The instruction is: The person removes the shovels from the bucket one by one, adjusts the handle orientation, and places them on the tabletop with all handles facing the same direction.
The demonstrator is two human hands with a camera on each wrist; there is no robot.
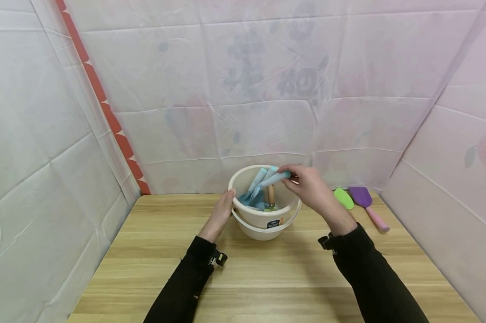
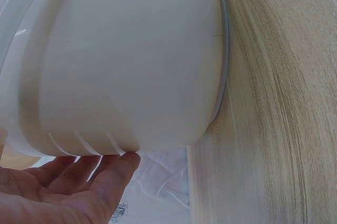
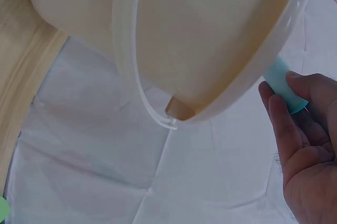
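White creased sheeting with faint fruit prints walls in a pale wooden table (image 1: 267, 269) on three sides, and a red scalloped strip (image 1: 105, 107) runs down the left corner. Near the back of the table stands a white plastic bucket (image 1: 263, 220) with its thin wire-like handle folded down against the front wall. The left hand (image 1: 220, 213) rests flat against the bucket's left side, fingers straight and steadying it rather than gripping. The right hand (image 1: 309, 186) hovers over the rim and pinches the top end of a light blue utensil handle (image 1: 273, 177) between thumb and fingertips — the right wrist view shows that blue tip held just outside the rim. More blue utensils (image 1: 252, 193) lean inside the bucket, along with one that has a wooden handle (image 1: 270, 195). To the right, apart from the bucket, a green spatula (image 1: 343, 198) and a purple spatula (image 1: 365, 202) with a pink handle lie on the table. The blue utensil looks light, with a smooth handle and probably a soft, bendy head, so a fingertip pinch near the handle's end should carry it; holding it lower down would give better control. The bucket looks light too and could easily slide or tip — hence the value of a flat hand against its wall.
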